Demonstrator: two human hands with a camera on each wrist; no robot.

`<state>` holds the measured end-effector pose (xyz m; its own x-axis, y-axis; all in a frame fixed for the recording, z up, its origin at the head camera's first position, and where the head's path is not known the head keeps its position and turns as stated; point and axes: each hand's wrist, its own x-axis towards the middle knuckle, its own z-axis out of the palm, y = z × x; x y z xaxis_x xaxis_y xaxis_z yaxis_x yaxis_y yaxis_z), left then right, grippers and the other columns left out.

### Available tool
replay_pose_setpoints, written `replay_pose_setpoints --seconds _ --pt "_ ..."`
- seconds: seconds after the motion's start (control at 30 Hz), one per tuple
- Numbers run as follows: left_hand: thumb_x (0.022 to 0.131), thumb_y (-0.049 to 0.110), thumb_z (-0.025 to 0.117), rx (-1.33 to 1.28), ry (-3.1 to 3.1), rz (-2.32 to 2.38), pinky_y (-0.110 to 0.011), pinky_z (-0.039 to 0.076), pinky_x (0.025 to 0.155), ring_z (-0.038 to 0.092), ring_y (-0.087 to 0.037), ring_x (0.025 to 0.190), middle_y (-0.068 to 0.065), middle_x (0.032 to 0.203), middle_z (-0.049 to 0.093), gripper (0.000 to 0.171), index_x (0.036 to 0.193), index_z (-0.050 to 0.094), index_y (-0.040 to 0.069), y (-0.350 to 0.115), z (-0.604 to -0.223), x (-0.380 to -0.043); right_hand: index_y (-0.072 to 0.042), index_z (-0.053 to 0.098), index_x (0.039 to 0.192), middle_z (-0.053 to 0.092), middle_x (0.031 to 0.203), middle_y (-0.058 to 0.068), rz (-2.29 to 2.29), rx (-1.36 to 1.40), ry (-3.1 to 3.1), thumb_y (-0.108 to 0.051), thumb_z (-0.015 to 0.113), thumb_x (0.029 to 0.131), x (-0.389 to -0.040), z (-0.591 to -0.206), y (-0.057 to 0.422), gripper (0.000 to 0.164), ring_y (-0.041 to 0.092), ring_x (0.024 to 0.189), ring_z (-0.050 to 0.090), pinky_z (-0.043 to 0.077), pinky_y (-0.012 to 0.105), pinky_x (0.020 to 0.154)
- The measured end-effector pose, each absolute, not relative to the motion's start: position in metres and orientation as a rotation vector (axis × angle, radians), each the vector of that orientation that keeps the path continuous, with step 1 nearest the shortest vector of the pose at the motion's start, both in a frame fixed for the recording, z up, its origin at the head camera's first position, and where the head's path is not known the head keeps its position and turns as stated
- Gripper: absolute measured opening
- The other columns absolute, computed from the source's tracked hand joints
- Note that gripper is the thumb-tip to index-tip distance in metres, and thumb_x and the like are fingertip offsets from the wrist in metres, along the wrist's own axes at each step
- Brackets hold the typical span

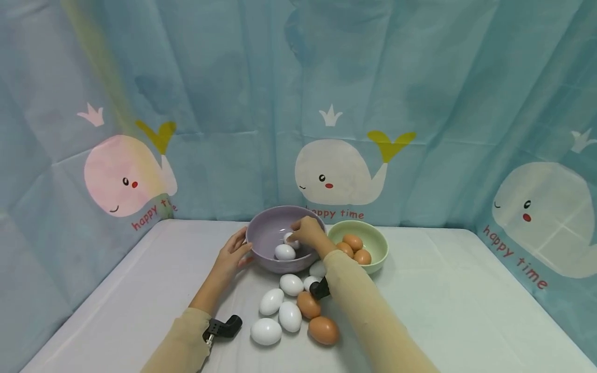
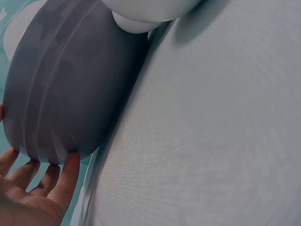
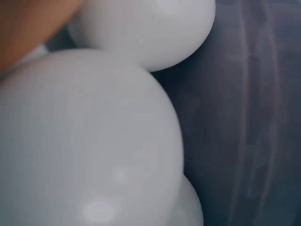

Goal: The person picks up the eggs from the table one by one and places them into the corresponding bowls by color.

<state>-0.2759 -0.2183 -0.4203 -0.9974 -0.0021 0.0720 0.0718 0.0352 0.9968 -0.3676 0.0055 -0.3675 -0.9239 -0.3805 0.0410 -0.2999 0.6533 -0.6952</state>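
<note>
A purple bowl (image 1: 262, 233) stands at the back of the table with two white eggs inside. My left hand (image 1: 230, 252) rests against its left side, and the left wrist view shows spread fingertips (image 2: 70, 162) touching the outer wall. Over the bowl, my right hand (image 1: 311, 232) pinches one white egg (image 1: 290, 240) low inside it. Another white egg (image 1: 285, 253) lies just in front of that one. In the right wrist view, large white eggs (image 3: 89, 136) beside the purple wall fill much of the picture; the right fingertips are hidden there.
Right of the purple bowl is a green bowl (image 1: 381, 247) holding brown eggs (image 1: 363, 257). On the white tablecloth (image 1: 443, 300) before the bowls lie several white eggs (image 1: 272, 302) and two brown eggs (image 1: 324, 330). A blue curtain (image 1: 224, 171) hangs behind.
</note>
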Motion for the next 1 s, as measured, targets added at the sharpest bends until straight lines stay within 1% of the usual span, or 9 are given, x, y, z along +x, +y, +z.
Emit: replay_pose_setpoints --seconds 0.13,0.3,0.4,0.53,0.63,0.7,0.8,0.87,1.0 --pt "0.105 0.014 0.048 -0.067 -2.222 -2.139 -0.030 0.054 0.103 0.023 -0.033 0.152 -0.014 0.166 0.019 0.062 0.159 0.019 0.008 -0.218 -0.422 -0.274 -0.003 0.070 0.121 0.072 0.120 0.015 -1.412 -0.584 2.629 -0.016 0.077 0.087 -0.357 -0.364 0.014 0.038 0.026 0.113 0.068 0.058 0.036 0.095" --pt "0.104 0.014 0.049 -0.075 -2.227 -2.141 -0.027 0.054 0.100 0.025 -0.033 0.152 -0.013 0.166 0.021 0.062 0.159 0.020 0.009 -0.218 -0.424 -0.275 -0.003 0.072 0.119 0.070 0.122 0.018 -1.668 -0.615 2.439 -0.015 0.078 0.085 -0.332 -0.357 0.032 0.036 0.024 0.112 0.069 0.059 0.033 0.093" --pt "0.104 0.015 0.049 -0.074 -2.229 -2.143 -0.032 0.053 0.104 0.025 -0.033 0.152 -0.013 0.166 0.020 0.062 0.159 0.020 0.009 -0.217 -0.423 -0.275 -0.004 0.071 0.119 0.069 0.124 0.019 -1.736 -0.633 2.347 -0.016 0.078 0.085 -0.315 -0.351 0.046 0.037 0.025 0.115 0.068 0.059 0.033 0.094" --pt "0.104 0.015 0.049 -0.070 -2.216 -2.153 -0.042 0.049 0.110 0.023 -0.032 0.153 -0.012 0.167 0.019 0.062 0.159 0.019 0.009 -0.218 -0.423 -0.276 -0.008 0.070 0.123 0.069 0.128 0.013 -1.745 -0.635 2.304 -0.021 0.078 0.086 -0.294 -0.344 0.065 0.040 0.024 0.120 0.065 0.057 0.032 0.097" --pt "0.104 0.015 0.050 -0.066 -2.204 -2.168 -0.042 0.048 0.110 0.023 -0.029 0.153 -0.011 0.167 0.019 0.062 0.159 0.020 0.010 -0.218 -0.423 -0.278 -0.011 0.070 0.123 0.070 0.127 0.008 -1.750 -0.592 2.304 -0.022 0.080 0.084 -0.279 -0.342 0.077 0.042 0.021 0.123 0.064 0.056 0.027 0.097" --pt "0.104 0.015 0.050 -0.070 -2.202 -2.173 -0.040 0.049 0.110 0.023 -0.029 0.153 -0.010 0.167 0.019 0.062 0.159 0.020 0.010 -0.218 -0.423 -0.278 -0.008 0.069 0.124 0.069 0.127 0.008 -1.771 -0.600 2.274 -0.020 0.080 0.084 -0.270 -0.343 0.085 0.043 0.023 0.124 0.063 0.055 0.024 0.096" --pt "0.105 0.016 0.050 -0.071 -2.203 -2.169 -0.042 0.048 0.110 0.023 -0.029 0.153 -0.010 0.167 0.019 0.063 0.159 0.020 0.010 -0.218 -0.422 -0.278 -0.006 0.069 0.124 0.069 0.128 0.010 -1.798 -0.610 2.229 -0.020 0.081 0.083 -0.258 -0.346 0.095 0.046 0.022 0.126 0.061 0.054 0.019 0.095" --pt "0.105 0.016 0.049 -0.070 -2.207 -2.158 -0.044 0.047 0.111 0.023 -0.029 0.153 -0.011 0.167 0.019 0.062 0.159 0.020 0.010 -0.218 -0.420 -0.278 -0.002 0.067 0.125 0.067 0.128 0.016 -1.825 -0.633 2.190 -0.019 0.081 0.083 -0.251 -0.350 0.100 0.048 0.023 0.125 0.062 0.056 0.019 0.093" --pt "0.105 0.015 0.049 -0.079 -2.214 -2.138 -0.045 0.047 0.111 0.024 -0.031 0.153 -0.012 0.166 0.020 0.061 0.159 0.020 0.009 -0.218 -0.419 -0.277 0.003 0.066 0.124 0.066 0.128 0.020 -1.832 -0.607 2.165 -0.019 0.083 0.081 -0.238 -0.357 0.108 0.051 0.027 0.122 0.063 0.058 0.023 0.092"
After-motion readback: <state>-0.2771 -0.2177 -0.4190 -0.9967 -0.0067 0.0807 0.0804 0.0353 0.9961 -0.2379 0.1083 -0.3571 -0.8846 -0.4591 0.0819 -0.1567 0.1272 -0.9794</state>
